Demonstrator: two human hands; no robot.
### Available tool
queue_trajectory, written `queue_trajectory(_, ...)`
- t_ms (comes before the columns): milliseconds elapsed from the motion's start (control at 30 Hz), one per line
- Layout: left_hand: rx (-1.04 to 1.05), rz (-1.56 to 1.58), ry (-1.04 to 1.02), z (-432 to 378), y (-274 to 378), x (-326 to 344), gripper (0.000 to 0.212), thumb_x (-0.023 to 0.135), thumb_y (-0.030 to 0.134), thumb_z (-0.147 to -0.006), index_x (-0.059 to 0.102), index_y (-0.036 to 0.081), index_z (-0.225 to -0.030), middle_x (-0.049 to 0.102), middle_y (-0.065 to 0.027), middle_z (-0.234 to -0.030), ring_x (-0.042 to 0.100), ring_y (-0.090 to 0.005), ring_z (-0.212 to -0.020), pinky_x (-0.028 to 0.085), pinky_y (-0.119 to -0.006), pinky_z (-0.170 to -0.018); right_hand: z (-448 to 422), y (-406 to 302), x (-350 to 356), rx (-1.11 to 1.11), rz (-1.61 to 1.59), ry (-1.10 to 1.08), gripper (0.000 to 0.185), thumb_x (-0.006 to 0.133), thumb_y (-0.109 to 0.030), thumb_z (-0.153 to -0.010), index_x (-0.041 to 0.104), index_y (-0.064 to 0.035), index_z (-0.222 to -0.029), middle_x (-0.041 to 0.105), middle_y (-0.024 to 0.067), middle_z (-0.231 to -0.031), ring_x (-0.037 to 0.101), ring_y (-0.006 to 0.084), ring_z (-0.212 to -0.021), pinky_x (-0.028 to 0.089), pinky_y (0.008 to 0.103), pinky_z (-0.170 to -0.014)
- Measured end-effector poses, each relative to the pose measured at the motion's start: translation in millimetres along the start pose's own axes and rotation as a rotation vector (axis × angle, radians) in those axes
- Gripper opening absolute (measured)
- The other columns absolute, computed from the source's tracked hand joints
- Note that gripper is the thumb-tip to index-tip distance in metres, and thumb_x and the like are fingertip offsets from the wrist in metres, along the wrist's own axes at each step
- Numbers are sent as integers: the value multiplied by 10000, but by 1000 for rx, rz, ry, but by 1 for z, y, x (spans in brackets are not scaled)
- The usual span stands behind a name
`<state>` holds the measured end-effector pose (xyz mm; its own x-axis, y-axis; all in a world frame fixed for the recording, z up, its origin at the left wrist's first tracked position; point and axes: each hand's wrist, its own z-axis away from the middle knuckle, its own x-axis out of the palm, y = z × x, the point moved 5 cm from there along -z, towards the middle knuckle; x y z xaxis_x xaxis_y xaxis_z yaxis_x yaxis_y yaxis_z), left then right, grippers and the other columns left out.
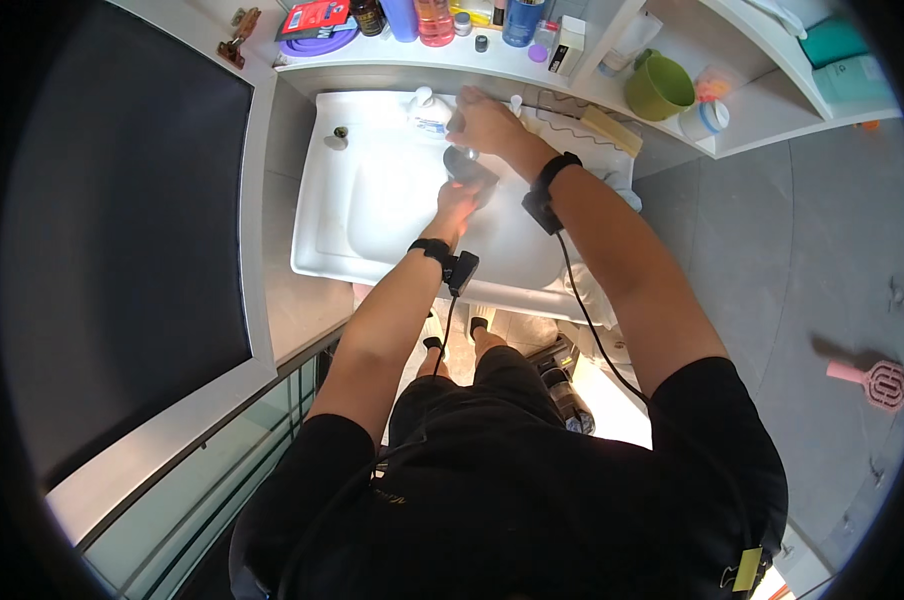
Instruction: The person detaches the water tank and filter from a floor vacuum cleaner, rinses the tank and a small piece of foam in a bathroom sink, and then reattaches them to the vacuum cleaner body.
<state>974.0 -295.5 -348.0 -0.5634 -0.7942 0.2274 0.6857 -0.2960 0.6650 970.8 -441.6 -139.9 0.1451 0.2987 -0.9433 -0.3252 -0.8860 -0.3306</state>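
Note:
A white washbasin [380, 195] lies before me. Over its middle, my left hand [459, 204] grips a dark grey vessel-like object [473, 174]; its exact kind is blurred. A bit of shiny metal, likely the faucet spout [468, 153], shows just above that object. My right hand [488, 124] is bent over the faucet area at the basin's back edge. Its fingers hide what they touch, and a grey shape shows beside them. Just left of this hand stands a white pump bottle [429, 112].
Above the basin runs a white shelf [452, 56] with bottles, small jars and a green cup [659, 86]. An open mirror-like cabinet door [260, 225] flanks the left. A pink hairbrush [883, 384] hangs on the right wall. Cables run from my wrist straps.

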Motion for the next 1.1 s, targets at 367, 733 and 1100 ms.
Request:
queue_trajectory(367,35,76,-84,12,1,41,120,736,80,-905,621,93,-933,664,-15,-1063,615,-141,-1010,517,-317,-968,-5,27,1,21,-26,-62,420,695,-384,-828,710,-51,-1083,604,175,-1208,553,341,-1198,465,457,-994)
queue_trajectory(733,37,52,15,11,-2,21,132,750,93,-901,619,97,-917,660,-9,-1003,614,-136,-967,531,-294,-915,-9,7,-1,23,-2,-122,456,677,-435,-836,738,-29,-1035,506,232,-1425,403,339,-1405,334,375,-1168)
queue_trajectory(1100,-7,-105,182,18,1,13,287,818,215,-857,562,100,-918,639,-33,-997,603,-187,-996,548,-365,-895,-11,8,8,10,-10,-166,606,674,-446,-842,648,54,-1183,481,271,-1444,408,366,-1400,328,397,-1172)
